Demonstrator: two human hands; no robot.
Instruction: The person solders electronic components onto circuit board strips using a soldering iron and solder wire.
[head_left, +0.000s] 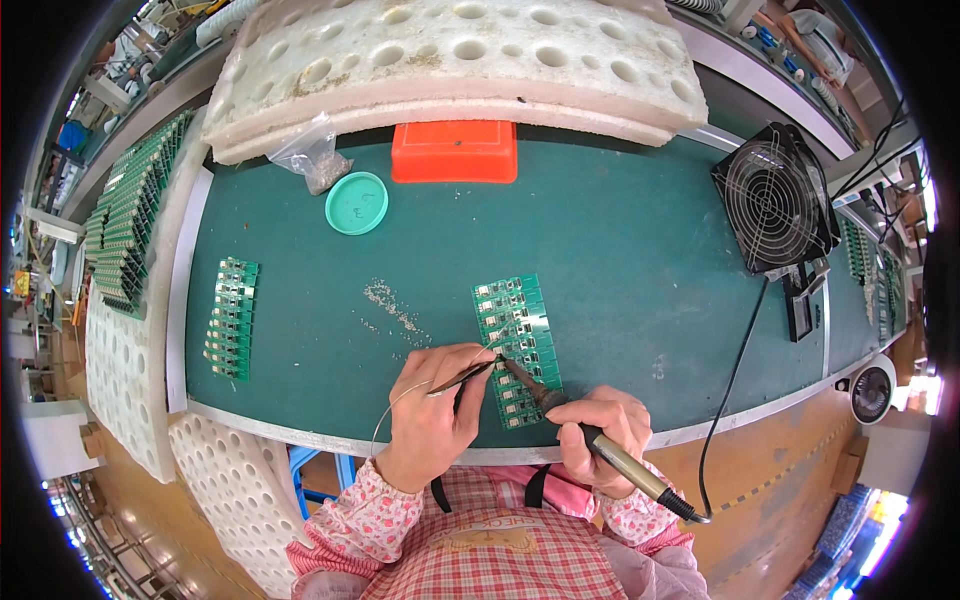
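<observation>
A green panel of small circuit boards (533,325) lies on the green bench mat in front of me. My right hand (612,425) is closed around the handle of a soldering iron (640,474). The iron's tip meets the panel near its left edge. My left hand (428,422) pinches dark tweezers (462,378), their points beside that tip. A thin solder wire (384,412) loops out from the same hand. Left of the panel, tiny loose components (392,306) are scattered. Whether the tweezers grip a component is too small to tell.
Another board panel (232,318) lies at left. Toward the back are a turquoise lid (356,204), a plastic bag (318,160), a red bin (454,153) and white foam (450,85). A black fan (772,200) stands right; the iron's cord (738,375) crosses the bench's front edge.
</observation>
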